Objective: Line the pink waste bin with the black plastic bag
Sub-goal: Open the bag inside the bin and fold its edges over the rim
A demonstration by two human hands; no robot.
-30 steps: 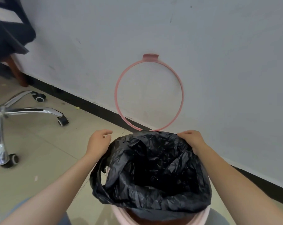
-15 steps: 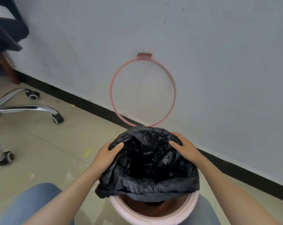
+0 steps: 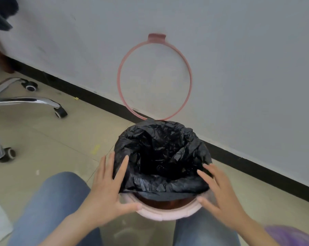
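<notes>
The light is soft and even, like daylight, and no strong shadows fall on the wall [image 3: 239,50] or the floor [image 3: 43,148]. The chrome chair base [image 3: 26,101] carries bright glare. The bag [image 3: 160,157] shows small shiny creases, and its inside is almost pure black. Both hands look a little blurred. The wide lens bends the baseboard [image 3: 256,160] towards the edges.

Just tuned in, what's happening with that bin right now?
A person is fitting a black plastic bag into a pink waste bin that stands between their knees. The left hand and right hand are spread open on either side of the bag. The bag is folded over the far and side rim, but the near rim is bare. The pink ring stands up against the wall.
</notes>
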